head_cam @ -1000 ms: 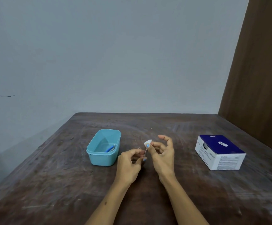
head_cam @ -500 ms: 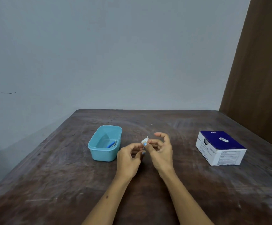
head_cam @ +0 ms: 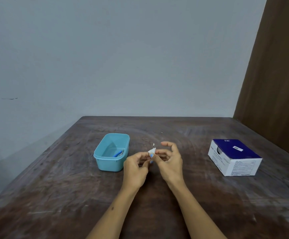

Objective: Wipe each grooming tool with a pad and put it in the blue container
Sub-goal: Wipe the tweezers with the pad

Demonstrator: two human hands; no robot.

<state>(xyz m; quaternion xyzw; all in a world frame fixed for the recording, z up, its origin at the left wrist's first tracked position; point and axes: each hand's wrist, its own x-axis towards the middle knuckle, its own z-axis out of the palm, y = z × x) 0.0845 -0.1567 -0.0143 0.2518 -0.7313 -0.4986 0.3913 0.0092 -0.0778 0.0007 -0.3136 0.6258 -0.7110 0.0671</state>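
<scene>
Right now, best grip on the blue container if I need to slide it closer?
Take the blue container by its near short wall, just under the rim, coming from the front with the left hand, the nearer hand. It stands upright and open-topped, and the rim lip gives fingers a ledge. Avoid reaching inside: a blue-handled tool lies there.

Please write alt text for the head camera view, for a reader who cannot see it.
Two hands over a dark table: the right hand pinches a white pad around a thin metal tool, held by the left hand. A blue container sits left, a box right.
</scene>
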